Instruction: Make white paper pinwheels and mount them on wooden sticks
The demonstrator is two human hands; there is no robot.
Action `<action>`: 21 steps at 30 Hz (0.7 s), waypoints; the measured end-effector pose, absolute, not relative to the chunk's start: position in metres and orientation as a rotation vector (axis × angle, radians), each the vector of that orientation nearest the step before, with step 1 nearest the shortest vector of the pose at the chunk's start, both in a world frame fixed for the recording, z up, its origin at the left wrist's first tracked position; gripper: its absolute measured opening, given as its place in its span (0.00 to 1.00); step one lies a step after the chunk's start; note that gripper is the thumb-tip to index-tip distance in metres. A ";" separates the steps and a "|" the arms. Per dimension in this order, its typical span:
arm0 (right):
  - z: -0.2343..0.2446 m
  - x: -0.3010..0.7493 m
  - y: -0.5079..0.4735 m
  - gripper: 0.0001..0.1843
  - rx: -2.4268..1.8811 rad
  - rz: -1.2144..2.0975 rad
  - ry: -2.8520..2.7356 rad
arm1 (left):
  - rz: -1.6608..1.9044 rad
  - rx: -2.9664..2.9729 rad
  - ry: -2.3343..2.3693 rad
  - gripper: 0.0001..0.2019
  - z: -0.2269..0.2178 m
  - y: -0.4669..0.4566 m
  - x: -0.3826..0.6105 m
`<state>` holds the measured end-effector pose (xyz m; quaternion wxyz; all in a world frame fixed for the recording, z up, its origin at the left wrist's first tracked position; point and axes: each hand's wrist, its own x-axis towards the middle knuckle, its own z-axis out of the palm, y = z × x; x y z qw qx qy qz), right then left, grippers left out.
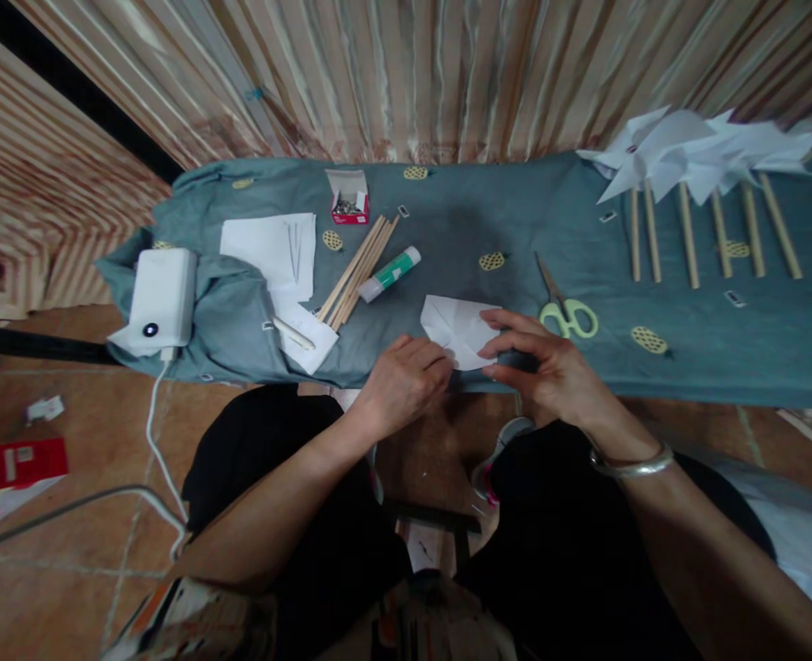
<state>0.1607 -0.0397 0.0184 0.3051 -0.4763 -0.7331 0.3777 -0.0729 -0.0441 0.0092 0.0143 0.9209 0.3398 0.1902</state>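
Note:
A white sheet of folded paper point(447, 319) with crease lines lies at the table's front edge, between my two hands. My left hand point(406, 381) has its fingers curled in and closed on the paper's lower left corner. At the right side, my right hand point(536, 353) holds the paper's edge, its fingers bent over the top and the thumb lower down. Just beyond my right hand lie scissors point(563, 308) with light green handles. A green and white glue stick point(390, 274) rests to the left of the paper, beside several thin wooden sticks point(356, 275).
At the back right lie several white paper pinwheels point(695, 156) on wooden sticks. A small red box point(349, 202) of metal pins stands open at the back. Left are a stack of white paper point(261, 243), a white pen point(294, 333) and a white device point(164, 289) with a cable.

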 end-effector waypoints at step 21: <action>-0.003 0.133 -0.030 0.04 -1.365 0.650 -1.925 | 0.616 2.754 1.026 0.12 0.005 -0.048 -0.071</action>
